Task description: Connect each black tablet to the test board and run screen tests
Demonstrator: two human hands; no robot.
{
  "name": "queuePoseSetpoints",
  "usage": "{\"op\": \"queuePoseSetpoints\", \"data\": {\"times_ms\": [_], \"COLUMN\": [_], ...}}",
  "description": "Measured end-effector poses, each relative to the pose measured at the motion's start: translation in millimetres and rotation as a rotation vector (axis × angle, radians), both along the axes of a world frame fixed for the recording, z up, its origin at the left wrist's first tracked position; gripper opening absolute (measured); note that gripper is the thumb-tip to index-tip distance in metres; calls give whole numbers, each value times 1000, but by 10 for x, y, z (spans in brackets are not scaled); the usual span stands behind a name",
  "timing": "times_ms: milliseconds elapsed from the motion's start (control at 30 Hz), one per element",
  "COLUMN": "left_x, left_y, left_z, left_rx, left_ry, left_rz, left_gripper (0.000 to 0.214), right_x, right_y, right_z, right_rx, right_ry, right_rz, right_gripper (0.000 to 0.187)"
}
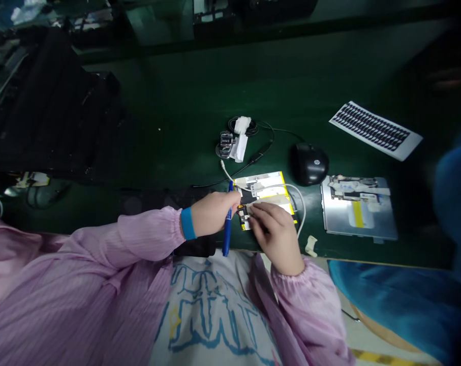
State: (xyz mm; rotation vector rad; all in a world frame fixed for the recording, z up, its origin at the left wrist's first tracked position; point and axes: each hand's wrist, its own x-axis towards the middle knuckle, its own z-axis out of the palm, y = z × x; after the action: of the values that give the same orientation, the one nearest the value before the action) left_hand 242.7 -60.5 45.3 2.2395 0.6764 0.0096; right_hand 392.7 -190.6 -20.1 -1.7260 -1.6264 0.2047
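My left hand (214,212), with a blue band at the wrist, is closed around a blue pen (227,238) that points down toward me. Its thumb and fingertips meet at the left edge of a white, yellow-edged battery pack (273,179) with black parts. Over the lower part of that pack is my right hand (279,235), fingers bent and drawn together near the left end of a beige strip (279,200). What lies between those fingertips is hidden. A white cable (302,208) crosses the pack and bends down at its right side.
A black mouse (309,163) and a metal plate with a circuit board (360,216) are to the right, below a label sheet (377,131). Behind the pack stands a tally counter (225,144) by a coiled black cable (234,124). Dark stacked parts (55,112) rise at left.
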Motion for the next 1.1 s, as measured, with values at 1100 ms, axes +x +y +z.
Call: {"op": "queuePoseSetpoints", "data": {"times_ms": [1100], "left_x": [-774], "left_y": [247], "left_z": [476], "left_rx": [76], "left_ry": [89], "left_rz": [374], "left_gripper": [26], "right_x": [-78], "right_y": [62], "right_z": [72], "right_rx": [-134], "right_ry": [-194], "right_rz": [-22], "right_gripper": [22]}}
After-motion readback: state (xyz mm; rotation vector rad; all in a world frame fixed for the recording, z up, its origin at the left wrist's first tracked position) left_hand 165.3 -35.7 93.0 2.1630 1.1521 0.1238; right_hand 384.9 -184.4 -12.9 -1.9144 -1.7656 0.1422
